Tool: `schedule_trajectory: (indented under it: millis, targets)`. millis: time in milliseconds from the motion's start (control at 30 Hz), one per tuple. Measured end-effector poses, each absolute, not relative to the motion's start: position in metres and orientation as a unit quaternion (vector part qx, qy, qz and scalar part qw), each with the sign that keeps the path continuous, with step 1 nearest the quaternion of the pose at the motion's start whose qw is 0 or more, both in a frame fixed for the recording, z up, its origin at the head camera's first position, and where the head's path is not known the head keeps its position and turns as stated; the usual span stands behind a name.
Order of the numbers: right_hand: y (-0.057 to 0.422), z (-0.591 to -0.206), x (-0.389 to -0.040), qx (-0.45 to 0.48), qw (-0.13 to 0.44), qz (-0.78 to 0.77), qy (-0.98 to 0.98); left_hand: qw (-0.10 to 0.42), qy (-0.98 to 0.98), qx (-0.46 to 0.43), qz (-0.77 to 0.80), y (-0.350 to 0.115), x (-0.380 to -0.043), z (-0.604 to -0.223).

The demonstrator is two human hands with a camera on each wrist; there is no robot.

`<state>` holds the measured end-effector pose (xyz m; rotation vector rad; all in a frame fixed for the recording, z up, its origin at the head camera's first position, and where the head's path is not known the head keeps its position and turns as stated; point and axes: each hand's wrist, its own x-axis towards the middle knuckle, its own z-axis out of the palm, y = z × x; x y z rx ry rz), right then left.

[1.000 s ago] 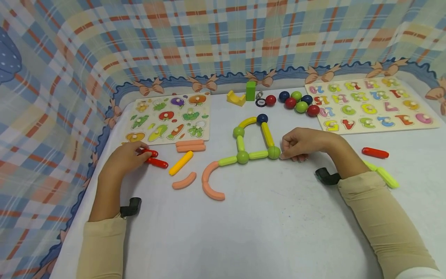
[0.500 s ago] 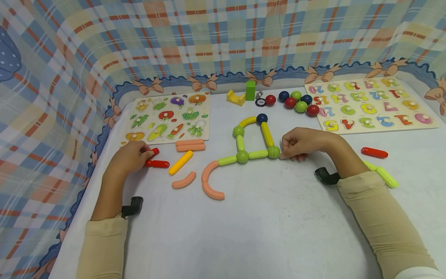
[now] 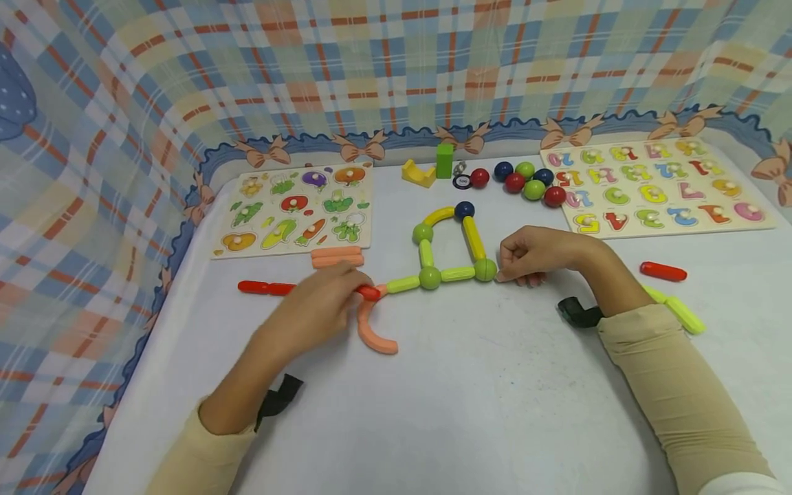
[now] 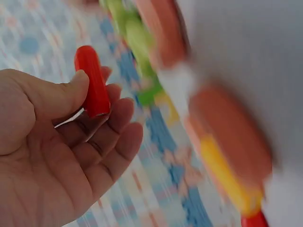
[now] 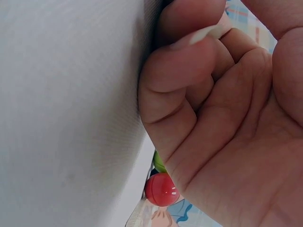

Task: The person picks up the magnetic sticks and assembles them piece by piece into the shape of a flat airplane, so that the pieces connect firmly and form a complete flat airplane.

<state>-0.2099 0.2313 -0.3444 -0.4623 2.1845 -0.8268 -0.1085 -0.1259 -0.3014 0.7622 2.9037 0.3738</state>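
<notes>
My left hand (image 3: pixel 315 302) pinches a short red stick (image 4: pixel 92 80) between thumb and fingers. In the head view it hovers over the left end of a connected toy shape, overlapping its curved salmon sticks (image 3: pixel 371 337). That shape continues with light green sticks (image 3: pixel 458 275), green balls (image 3: pixel 430 278), yellow sticks (image 3: pixel 474 238) and a dark blue ball (image 3: pixel 465 210). My right hand (image 3: pixel 535 253) rests on the table with loosely curled fingers and holds nothing, its fingertips right by the green ball (image 3: pixel 485 269) at the shape's right corner. A loose yellow stick and a curved salmon stick are hidden under my left hand.
Red sticks (image 3: pixel 266 287) lie end to end on the left, below a vegetable puzzle board (image 3: pixel 365 240). Two salmon sticks (image 3: pixel 337 252) lie beside it. Loose balls (image 3: pixel 513 182) sit near a number puzzle board (image 3: pixel 674 230). A red stick (image 3: pixel 663 271) and green sticks (image 3: pixel 685 315) lie far right.
My left hand has picked up a red stick and carried it right, to the salmon end of the shape. The remaining red sticks now lie in a line. My right hand has stayed put.
</notes>
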Motion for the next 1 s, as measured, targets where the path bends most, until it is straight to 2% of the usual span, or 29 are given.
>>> schedule_trajectory:
  millis: [167, 333, 533, 1000]
  targets:
    - [0.231, -0.343, -0.21, -0.19, 0.367, -0.325, 0.851, 0.073, 0.937, 0.327, 0.094, -0.089, -0.081, -0.314]
    - [0.232, -0.342, -0.209, -0.185, 0.367, -0.327, 0.851, 0.081, 0.926, 0.363, 0.066, -0.074, -0.073, -0.328]
    - [0.233, -0.343, -0.209, -0.181, 0.369, -0.33, 0.85, 0.087, 0.936, 0.342, 0.015, -0.071, -0.075, -0.331]
    - [0.238, -0.344, -0.213, -0.192, 0.367, -0.332, 0.848, 0.121, 0.939, 0.318, 0.052, -0.079, -0.083, -0.329]
